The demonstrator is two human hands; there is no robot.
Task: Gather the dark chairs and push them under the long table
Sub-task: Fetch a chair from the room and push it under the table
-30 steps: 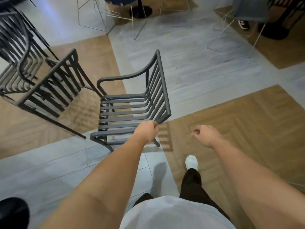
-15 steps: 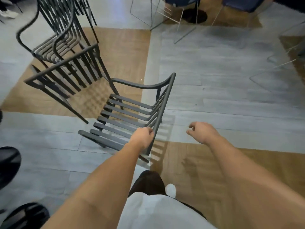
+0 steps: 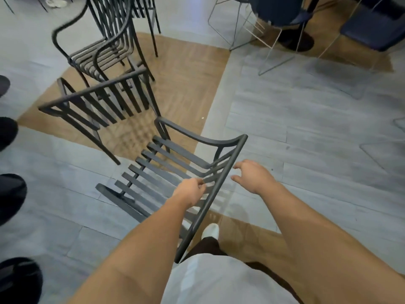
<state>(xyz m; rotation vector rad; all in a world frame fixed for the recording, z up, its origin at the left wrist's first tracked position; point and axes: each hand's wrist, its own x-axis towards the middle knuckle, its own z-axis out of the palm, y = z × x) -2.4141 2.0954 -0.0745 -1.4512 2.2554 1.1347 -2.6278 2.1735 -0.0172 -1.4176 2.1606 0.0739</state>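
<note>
One dark chair point(image 3: 175, 170) is in hand on the grey floor point(image 3: 306, 132), its back rail pinched by the left hand point(image 3: 190, 194); the right hand point(image 3: 252, 176) hovers spread beside it. Gathering step (long bench unseen); next, steer it benchward.

Bright, even indoor light, soft shadows on the floor, wide-angle bending at edges, slight motion blur
</note>
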